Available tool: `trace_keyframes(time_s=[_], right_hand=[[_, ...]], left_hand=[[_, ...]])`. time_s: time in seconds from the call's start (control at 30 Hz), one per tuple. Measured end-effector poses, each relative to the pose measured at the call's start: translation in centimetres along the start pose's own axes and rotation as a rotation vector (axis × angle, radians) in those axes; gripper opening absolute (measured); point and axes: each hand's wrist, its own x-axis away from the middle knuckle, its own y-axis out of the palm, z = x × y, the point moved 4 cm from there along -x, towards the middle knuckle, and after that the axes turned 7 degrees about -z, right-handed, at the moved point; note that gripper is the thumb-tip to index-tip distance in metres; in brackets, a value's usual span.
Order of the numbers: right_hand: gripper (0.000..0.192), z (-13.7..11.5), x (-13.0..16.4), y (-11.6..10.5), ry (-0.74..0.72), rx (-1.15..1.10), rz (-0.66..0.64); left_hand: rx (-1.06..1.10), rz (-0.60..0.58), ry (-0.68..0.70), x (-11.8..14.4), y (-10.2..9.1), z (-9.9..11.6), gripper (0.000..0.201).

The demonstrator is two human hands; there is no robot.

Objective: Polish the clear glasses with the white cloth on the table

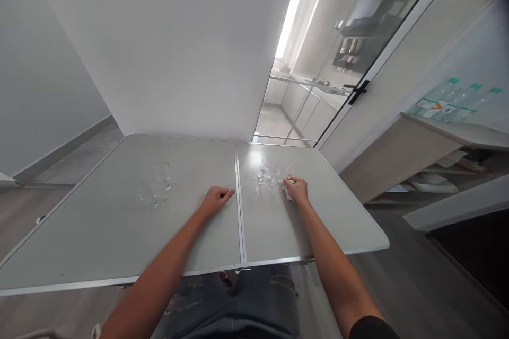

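Right hand [297, 189] closed on a small white crumpled cloth [288, 191], on the pale grey folding worktop [119, 243] right of its centre seam. Clear stemmed glasses [269, 171] stand just far-left of it. Left hand [216, 199] rests loosely curled, holding nothing, near the seam. More clear glasses [157, 189] far left.
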Motion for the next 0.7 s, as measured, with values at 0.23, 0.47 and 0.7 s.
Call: trace_keyframes(time_s=[0.23,0.47,0.7], right_hand=[[0.039,0.95,0.06,0.39,0.016,0.036,-0.012],[0.041,0.92,0.36,0.51,0.017,0.028,-0.026],[0.042,0.61,0.28,0.39,0.075,0.082,-0.015]], left_hand=[[0.031,0.057,0.042,-0.1,-0.09,0.07,0.057],[0.04,-0.001,-0.015,-0.14,-0.01,-0.06,0.055],[0.119,0.014,-0.019,-0.17,-0.14,-0.3,0.053]])
